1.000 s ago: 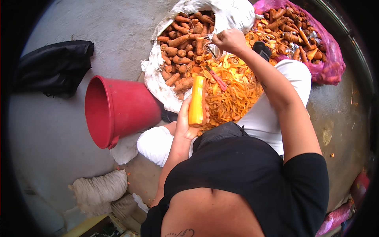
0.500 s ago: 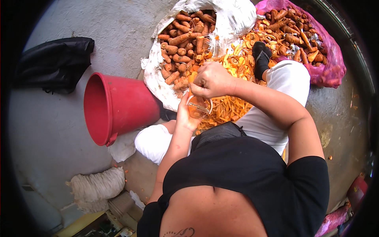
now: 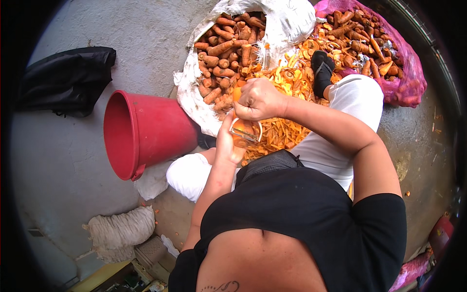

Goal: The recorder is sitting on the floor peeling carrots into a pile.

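Observation:
My right hand (image 3: 260, 99) is closed round the handle of a Y-shaped peeler (image 3: 246, 134), whose blade lies across a bright orange carrot. That carrot (image 3: 242, 142) is held in my left hand (image 3: 228, 143), with its lower end in the palm and its other end showing past my right knuckles. Below both hands, a heap of orange peelings (image 3: 282, 134) spreads between my legs. Just beyond, an open white sack (image 3: 192, 104) holds many unpeeled carrots (image 3: 221, 58).
A red bucket (image 3: 158, 134) lies tipped on its side at the left. Black cloth (image 3: 68, 80) lies on the floor at far left. At the upper right, a pink mesh sack (image 3: 406, 90) holds carrots and scraps. A rolled pale sack (image 3: 121, 231) sits at lower left.
The peeler's blade has shifted slightly and tilted on the carrot. My right hand has moved only a little, and both grips are the same.

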Demonstrator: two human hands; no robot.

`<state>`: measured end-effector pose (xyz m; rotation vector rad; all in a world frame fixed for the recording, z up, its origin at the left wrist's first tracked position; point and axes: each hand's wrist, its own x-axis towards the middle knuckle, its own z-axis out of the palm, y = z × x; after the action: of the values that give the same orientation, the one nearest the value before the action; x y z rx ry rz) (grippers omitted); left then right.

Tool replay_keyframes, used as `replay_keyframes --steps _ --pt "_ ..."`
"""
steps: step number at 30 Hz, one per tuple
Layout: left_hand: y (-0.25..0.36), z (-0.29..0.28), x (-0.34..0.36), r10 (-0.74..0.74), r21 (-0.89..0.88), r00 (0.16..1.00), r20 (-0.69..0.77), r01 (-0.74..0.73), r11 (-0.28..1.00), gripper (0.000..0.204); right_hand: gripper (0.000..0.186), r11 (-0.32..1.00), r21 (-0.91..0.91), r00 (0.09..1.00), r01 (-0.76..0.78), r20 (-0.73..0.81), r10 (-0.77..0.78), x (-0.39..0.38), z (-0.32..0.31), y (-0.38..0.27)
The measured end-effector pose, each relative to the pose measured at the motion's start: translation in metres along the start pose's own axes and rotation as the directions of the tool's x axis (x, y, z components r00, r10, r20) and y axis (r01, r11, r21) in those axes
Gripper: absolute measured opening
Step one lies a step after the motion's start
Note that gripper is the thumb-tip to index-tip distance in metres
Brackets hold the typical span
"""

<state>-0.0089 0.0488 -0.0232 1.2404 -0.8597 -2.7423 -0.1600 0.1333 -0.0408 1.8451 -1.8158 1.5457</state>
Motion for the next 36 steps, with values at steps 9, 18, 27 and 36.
replay_keyframes --steps 9,18,27,36 --pt "-0.002 -0.005 -0.017 -0.064 0.171 0.975 0.211 0.028 0.985 0.044 0.047 0.737 -0.659 0.954 -0.148 0.102 0.283 0.001 -0.032 0.101" --pt "0.009 -0.009 -0.007 -0.064 -0.009 0.978 0.197 0.067 0.998 0.044 0.043 0.712 -0.364 0.734 -0.601 0.103 0.672 0.023 -0.029 0.051" --pt "0.000 -0.017 0.006 -0.103 -0.031 0.983 0.150 0.109 0.994 0.038 0.033 0.986 -0.141 0.990 -0.093 0.088 0.106 0.009 -0.020 -0.009" --pt "-0.002 -0.003 0.000 -0.042 -0.033 0.997 0.068 0.044 0.998 0.037 0.033 0.991 -0.124 0.996 -0.039 0.074 0.049 0.008 -0.019 -0.006"
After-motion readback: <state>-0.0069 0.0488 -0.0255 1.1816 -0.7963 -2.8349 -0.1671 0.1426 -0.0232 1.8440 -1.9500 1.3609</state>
